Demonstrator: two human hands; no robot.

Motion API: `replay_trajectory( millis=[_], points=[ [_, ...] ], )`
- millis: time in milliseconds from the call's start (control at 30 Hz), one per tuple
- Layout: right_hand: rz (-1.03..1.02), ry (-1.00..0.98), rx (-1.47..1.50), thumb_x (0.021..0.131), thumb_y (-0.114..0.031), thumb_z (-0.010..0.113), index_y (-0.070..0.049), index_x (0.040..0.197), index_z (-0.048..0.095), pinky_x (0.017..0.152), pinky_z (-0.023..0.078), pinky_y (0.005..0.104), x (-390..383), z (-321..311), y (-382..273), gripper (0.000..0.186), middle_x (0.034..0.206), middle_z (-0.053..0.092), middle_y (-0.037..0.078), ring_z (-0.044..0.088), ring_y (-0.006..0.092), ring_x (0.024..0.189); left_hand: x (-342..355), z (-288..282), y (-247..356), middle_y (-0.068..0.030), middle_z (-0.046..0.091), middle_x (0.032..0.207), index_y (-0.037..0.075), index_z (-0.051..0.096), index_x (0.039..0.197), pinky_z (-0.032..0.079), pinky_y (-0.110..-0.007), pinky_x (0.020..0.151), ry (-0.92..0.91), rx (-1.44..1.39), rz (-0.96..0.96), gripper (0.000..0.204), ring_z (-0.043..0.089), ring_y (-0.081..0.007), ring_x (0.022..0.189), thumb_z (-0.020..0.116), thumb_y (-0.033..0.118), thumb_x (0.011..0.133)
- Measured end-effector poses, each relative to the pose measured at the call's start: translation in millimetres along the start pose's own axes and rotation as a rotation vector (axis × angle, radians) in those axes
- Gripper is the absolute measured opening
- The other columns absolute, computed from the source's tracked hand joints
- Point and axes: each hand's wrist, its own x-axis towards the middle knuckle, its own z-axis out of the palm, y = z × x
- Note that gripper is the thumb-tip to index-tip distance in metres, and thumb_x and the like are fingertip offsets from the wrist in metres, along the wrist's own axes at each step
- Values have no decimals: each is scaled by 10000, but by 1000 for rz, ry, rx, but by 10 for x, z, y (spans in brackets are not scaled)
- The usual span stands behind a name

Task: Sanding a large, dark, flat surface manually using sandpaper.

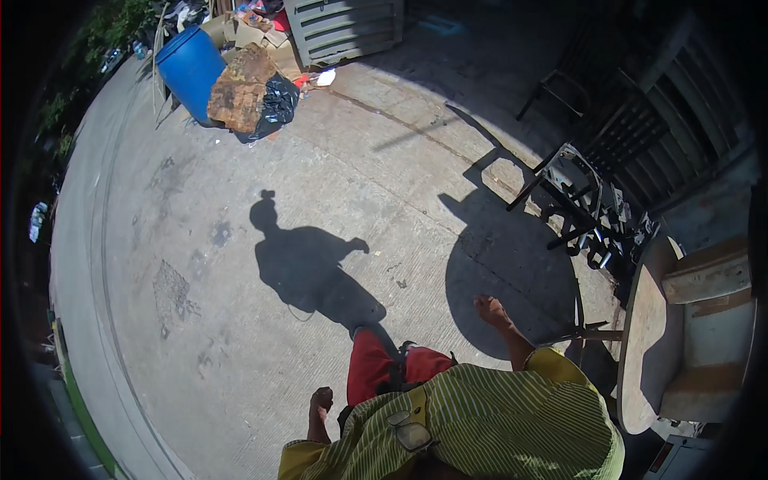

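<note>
My left hand [322, 399] hangs low by my side over the concrete, its fingers curled in and nothing visible in them. Out in front to the right, my right hand [492, 310] is held over the shadow of the round table, fingers loosely bent and apart, with nothing seen in it. Neither hand touches an object. Closest to the right hand is the round wooden table [640, 352] at the right. A pair of glasses [411, 433] hangs at the neck of my striped yellow-green shirt [496, 416]. My red shorts [369, 368] show below.
At the far left a blue barrel [190, 70] leans by a ragged brown slab [241, 88], a black plastic bag [279, 102] and cardboard. A grey metal panel [346, 30] stands beside them. To the right, a chair [572, 180] carries metal parts. A road [88, 240] runs along the left.
</note>
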Motion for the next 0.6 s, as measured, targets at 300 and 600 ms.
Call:
replay_trajectory(
  millis=[300,600],
  points=[
    [180,-84,-147,699,-144,492,-64,681,527,426,443,393,1777,420,-175,89,636,566,148,562,324,535,3009,-867,1002,-62,517,718,80,548,919,368,-258,457,-201,-160,-90,216,490,-155,558,495,234,778],
    [186,-450,-258,668,-144,513,-76,622,542,412,414,348,2091,817,1,87,593,552,117,542,232,490,6340,-2073,4348,10,472,642,77,521,981,355,-199,435,-10,-157,605,226,446,-71,532,492,193,789]
  ],
)
